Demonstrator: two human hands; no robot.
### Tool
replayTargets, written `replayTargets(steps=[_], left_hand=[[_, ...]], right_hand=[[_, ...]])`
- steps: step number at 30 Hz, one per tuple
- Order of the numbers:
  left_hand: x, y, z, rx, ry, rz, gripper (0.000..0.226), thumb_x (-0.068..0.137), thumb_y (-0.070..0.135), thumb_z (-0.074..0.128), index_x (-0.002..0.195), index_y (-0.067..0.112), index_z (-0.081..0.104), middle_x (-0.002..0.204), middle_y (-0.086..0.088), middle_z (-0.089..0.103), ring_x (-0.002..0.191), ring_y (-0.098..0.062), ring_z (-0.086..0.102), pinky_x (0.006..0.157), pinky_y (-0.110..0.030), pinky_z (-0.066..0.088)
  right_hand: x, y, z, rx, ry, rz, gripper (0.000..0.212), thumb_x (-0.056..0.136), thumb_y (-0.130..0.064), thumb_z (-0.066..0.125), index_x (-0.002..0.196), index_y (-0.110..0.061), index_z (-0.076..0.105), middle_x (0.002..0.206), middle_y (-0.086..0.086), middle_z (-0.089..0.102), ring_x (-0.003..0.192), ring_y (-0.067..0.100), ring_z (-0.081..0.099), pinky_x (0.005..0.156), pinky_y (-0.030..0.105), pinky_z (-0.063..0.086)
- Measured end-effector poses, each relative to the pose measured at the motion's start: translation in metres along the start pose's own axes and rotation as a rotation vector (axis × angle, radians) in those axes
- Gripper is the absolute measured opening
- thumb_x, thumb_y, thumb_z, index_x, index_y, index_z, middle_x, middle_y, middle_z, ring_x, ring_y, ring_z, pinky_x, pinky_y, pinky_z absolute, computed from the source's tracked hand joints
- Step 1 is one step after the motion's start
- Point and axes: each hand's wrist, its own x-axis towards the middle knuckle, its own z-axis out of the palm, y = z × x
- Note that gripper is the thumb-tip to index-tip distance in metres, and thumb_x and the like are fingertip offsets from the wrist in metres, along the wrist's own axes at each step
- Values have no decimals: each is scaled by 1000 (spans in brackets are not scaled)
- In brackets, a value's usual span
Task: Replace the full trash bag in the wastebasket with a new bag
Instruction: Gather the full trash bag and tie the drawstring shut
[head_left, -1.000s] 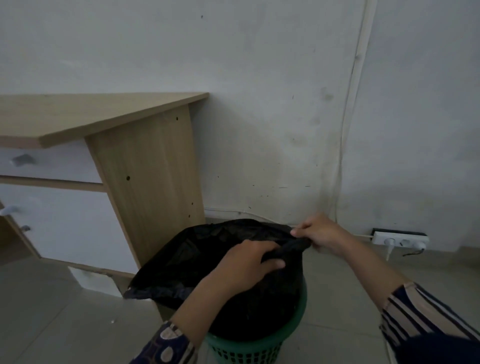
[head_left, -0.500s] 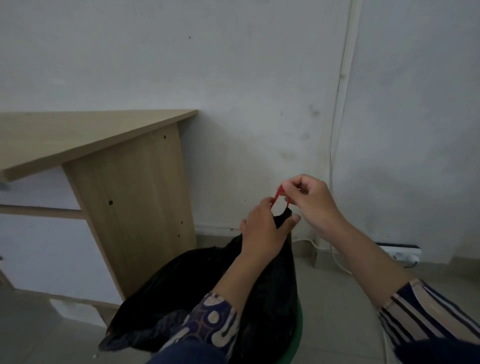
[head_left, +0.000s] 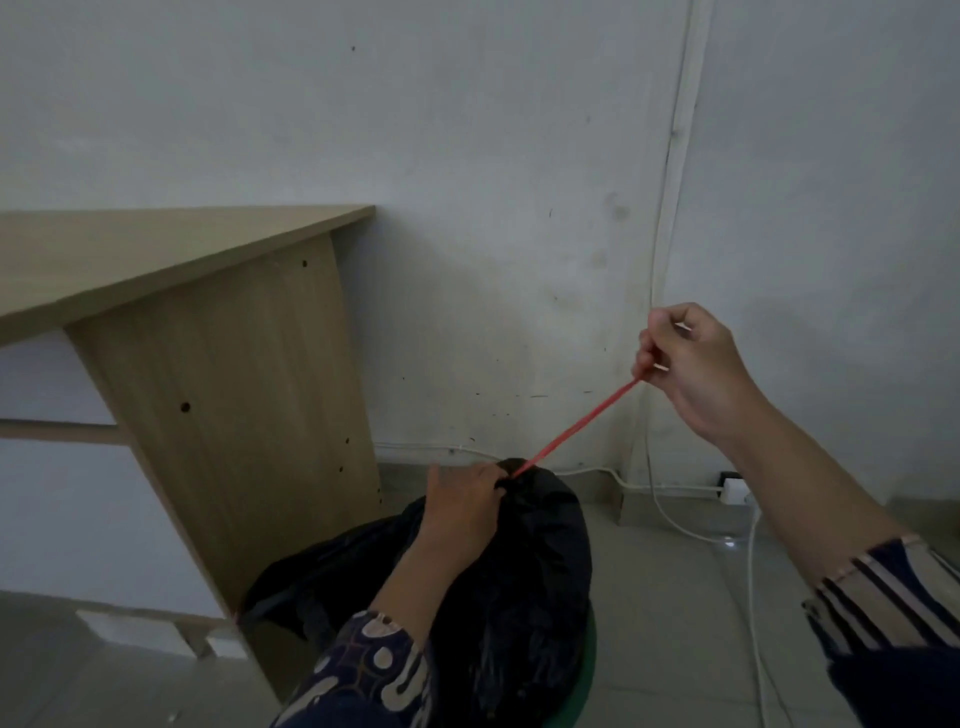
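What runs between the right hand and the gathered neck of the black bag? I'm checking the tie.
In the head view, a taut red drawstring spans from the right hand down to the black trash bag neck.

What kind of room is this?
Probably a bedroom or study corner at home: a wooden desk by a plain wall, a power strip on the tiled floor, and a green wastebasket.

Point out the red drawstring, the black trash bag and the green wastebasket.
red drawstring (head_left: 576, 427), head view, middle of the taut stretch between the two hands.
black trash bag (head_left: 540, 561), head view, its bulging side below the gathered neck.
green wastebasket (head_left: 586, 675), head view, the sliver of rim showing beside the bag.
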Motion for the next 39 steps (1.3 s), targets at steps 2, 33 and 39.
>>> replayTargets(steps=[2,33,39], left_hand=[[-7,-18,9,4,-22,-16,31,97,25,36,123,21,51,127,3,57,117,-20,53,112,-42,13],[-130,-176,-11,-736,84,-1145,64,87,57,43,109,-3,49,103,-21,61,79,-34,63,52,-31,49],[-133,-175,-28,-1111,152,-1059,28,92,22,53,70,5,58,55,-10,64,52,-21,57,43,-19,41]], right_hand=[[2,11,-10,-45,22,18,25,95,-9,42,71,-14,42,63,5,42,39,4,42,51,23,43],[-61,111,65,-1561,-21,-217,49,86,-35,58,117,-2,41,112,22,60,92,39,63,78,43,44],[-81,128,94,-1487,-412,-342,63,86,-60,31,131,-17,44,148,7,33,141,25,20,110,48,14]])
